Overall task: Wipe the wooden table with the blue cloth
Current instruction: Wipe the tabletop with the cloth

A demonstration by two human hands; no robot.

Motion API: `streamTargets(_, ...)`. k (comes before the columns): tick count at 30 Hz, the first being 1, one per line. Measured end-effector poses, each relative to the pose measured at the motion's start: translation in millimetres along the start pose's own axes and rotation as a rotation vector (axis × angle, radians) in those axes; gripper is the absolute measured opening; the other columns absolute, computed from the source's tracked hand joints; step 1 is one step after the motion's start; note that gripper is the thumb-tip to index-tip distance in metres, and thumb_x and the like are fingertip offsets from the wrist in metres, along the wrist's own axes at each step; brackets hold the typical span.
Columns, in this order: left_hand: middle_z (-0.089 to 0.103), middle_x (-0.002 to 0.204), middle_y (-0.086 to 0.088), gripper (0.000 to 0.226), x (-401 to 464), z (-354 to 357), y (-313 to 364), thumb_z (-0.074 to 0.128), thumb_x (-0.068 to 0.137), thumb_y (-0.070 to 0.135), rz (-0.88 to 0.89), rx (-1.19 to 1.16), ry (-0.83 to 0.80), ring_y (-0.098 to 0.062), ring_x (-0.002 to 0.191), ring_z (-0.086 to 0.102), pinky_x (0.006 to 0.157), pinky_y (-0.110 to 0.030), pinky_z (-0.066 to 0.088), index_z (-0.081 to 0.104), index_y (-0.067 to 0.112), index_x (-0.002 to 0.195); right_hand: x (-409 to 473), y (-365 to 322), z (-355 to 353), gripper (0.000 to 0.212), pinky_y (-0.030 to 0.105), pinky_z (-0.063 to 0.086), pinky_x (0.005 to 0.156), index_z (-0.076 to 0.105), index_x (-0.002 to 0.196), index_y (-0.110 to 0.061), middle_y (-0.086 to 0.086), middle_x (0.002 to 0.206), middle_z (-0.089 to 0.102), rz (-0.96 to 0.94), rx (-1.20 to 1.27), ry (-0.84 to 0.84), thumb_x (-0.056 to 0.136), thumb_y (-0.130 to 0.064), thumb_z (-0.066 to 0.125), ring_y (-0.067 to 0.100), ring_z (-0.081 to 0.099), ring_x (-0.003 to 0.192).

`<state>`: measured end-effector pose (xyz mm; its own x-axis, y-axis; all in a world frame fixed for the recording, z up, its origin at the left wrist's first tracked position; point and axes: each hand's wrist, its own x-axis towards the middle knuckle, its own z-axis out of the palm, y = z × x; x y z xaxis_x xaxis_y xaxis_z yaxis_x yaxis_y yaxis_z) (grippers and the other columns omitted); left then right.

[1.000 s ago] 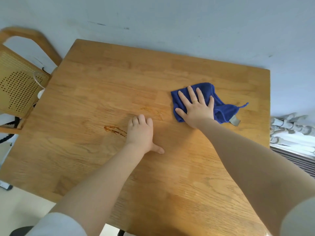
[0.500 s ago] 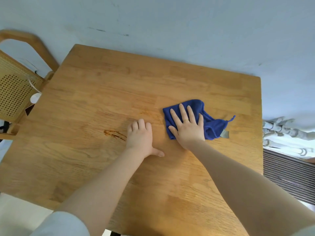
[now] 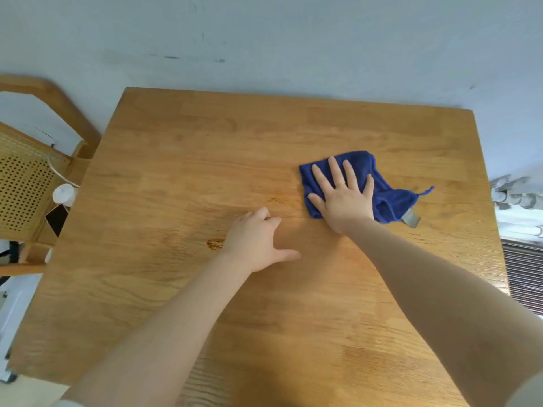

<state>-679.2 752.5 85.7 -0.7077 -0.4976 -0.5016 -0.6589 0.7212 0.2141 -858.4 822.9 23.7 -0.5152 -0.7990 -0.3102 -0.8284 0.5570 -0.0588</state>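
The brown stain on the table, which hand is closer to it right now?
Left. The left hand rests on the table right beside the brown stain, partly covering it. The right hand presses the blue cloth farther off to the right.

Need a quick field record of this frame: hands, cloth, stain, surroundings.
right hand: flat, fingers spread, pressing on blue cloth
left hand: resting on wooden table, fingers bent, holds nothing
blue cloth: crumpled, right of table centre, grey tag at its near right corner
stain: reddish-brown mark just left of left hand, apart from cloth
chair: wooden with cane back, left of table
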Motion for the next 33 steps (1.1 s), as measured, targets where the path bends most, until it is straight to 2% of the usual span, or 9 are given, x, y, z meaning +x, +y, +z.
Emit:
streamTargets(3,0.028,0.151,0.001,0.084,5,-5,-16,0.051,0.078,0.069,-0.006,-0.081,0.063,-0.021,0.136,0.029,0.11,-0.037,0.028,0.03,0.023,0.145,33,-5,-7,0.057,0.059,0.001,0.112,-0.004,0.147,-0.041,-0.006,0.159,-0.012,0.014,0.017,0.015,0.095,-0.059,0.012,0.023,-0.011,0.145)
streamTargets(5,0.01,0.157,0.0,0.098,4,-6,-27,0.057,0.071,0.072,-0.077,-0.09,0.097,-0.025,0.142,0.018,0.114,-0.042,0.02,0.019,0.024,0.148,47,-8,-11,0.058,0.059,0.0,0.112,-0.005,0.147,-0.042,-0.005,0.159,-0.011,0.018,0.026,0.011,0.095,-0.059,0.012,0.023,-0.011,0.145)
streamTargets(7,-0.008,0.158,-0.001,0.117,0,-7,-40,0.061,0.062,0.076,-0.142,-0.075,0.062,-0.028,0.145,0.004,0.116,-0.044,0.009,0.006,0.024,0.15,49,-8,-15,0.059,0.058,0.0,0.112,-0.006,0.147,-0.041,-0.005,0.158,-0.013,0.018,0.024,-0.009,0.094,-0.06,0.013,0.023,-0.011,0.145)
streamTargets(11,-0.03,0.153,-0.006,0.137,-7,-6,-66,0.064,0.052,0.08,-0.102,0.077,-0.04,-0.026,0.144,-0.017,0.114,-0.041,-0.008,-0.012,0.021,0.149,19,-9,-12,0.064,0.054,-0.002,0.114,-0.013,0.145,-0.042,-0.003,0.157,-0.018,-0.088,-0.048,-0.076,0.092,-0.064,0.013,0.022,-0.015,0.144)
streamTargets(15,-0.035,0.149,-0.009,0.14,-8,-11,-82,0.065,0.053,0.078,-0.021,0.204,-0.092,-0.025,0.141,-0.024,0.114,-0.04,-0.013,-0.018,0.018,0.148,-25,-27,0,0.063,0.053,-0.003,0.114,-0.017,0.144,-0.041,-0.003,0.156,-0.021,-0.115,-0.079,-0.115,0.092,-0.063,0.011,0.022,-0.018,0.144)
streamTargets(20,-0.035,0.148,-0.015,0.146,-7,-6,-96,0.07,0.052,0.074,0.032,0.318,-0.155,-0.026,0.141,-0.026,0.116,-0.04,-0.012,-0.025,0.014,0.144,-55,-51,10,0.069,0.054,-0.003,0.113,-0.017,0.144,-0.041,-0.003,0.157,-0.021,-0.114,-0.081,-0.106,0.08,-0.064,-0.009,0.023,-0.018,0.144)
streamTargets(22,-0.034,0.149,-0.016,0.147,-4,-4,-98,0.071,0.051,0.074,0.047,0.322,-0.141,-0.027,0.141,-0.024,0.117,-0.039,-0.011,-0.025,0.013,0.144,-51,-50,9,0.067,0.054,-0.003,0.112,-0.018,0.143,-0.042,-0.004,0.157,-0.021,-0.122,-0.094,-0.092,0.082,-0.065,-0.007,0.023,-0.017,0.144)
streamTargets(26,-0.032,0.15,-0.016,0.149,1,-2,-105,0.069,0.047,0.077,0.089,0.303,-0.106,-0.026,0.142,-0.023,0.117,-0.038,-0.01,-0.023,0.014,0.145,-18,-43,0,0.059,0.054,-0.003,0.113,-0.016,0.143,-0.045,-0.008,0.157,-0.019,-0.121,-0.096,-0.083,0.093,-0.06,0.011,0.02,-0.015,0.144)
streamTargets(33,-0.035,0.149,-0.013,0.149,5,6,-114,0.067,0.045,0.079,0.127,0.272,-0.053,-0.024,0.141,-0.025,0.116,-0.038,-0.012,-0.025,0.016,0.144,45,-52,-14,0.057,0.058,-0.001,0.112,-0.007,0.146,-0.045,-0.008,0.158,-0.015,0.074,0.039,-0.05,0.095,-0.059,0.014,0.021,-0.012,0.145)
